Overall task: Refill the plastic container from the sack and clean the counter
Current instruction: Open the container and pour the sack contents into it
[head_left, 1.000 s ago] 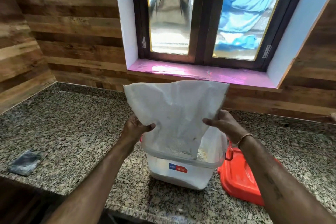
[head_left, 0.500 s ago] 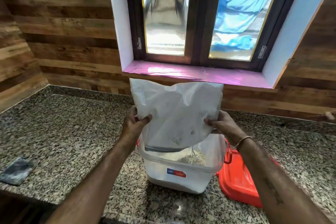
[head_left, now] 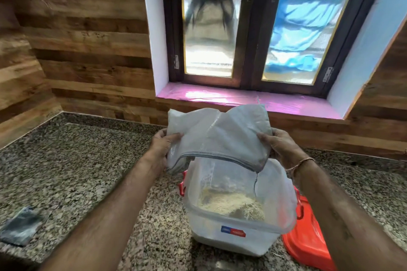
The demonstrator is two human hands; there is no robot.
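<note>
A white woven sack (head_left: 218, 136) hangs upside down and crumpled just above the clear plastic container (head_left: 235, 233), its stitched mouth facing down over the container's far rim. My left hand (head_left: 161, 145) grips the sack's left edge and my right hand (head_left: 279, 147) grips its right edge. The container stands on the speckled granite counter (head_left: 77, 171) and holds a pale yellowish heap of grain or flour (head_left: 231, 204). A loose thread dangles from the sack's mouth into the container.
The red lid (head_left: 308, 242) lies on the counter to the right of the container, partly under my right forearm. A dark grey cloth (head_left: 21, 226) lies near the counter's front left edge. Wood-panelled walls and a window with a pink sill stand behind.
The sack has been lifted higher and crumpled; its mouth, earlier down inside the container, now hangs above the rim. More of the heap inside shows.
</note>
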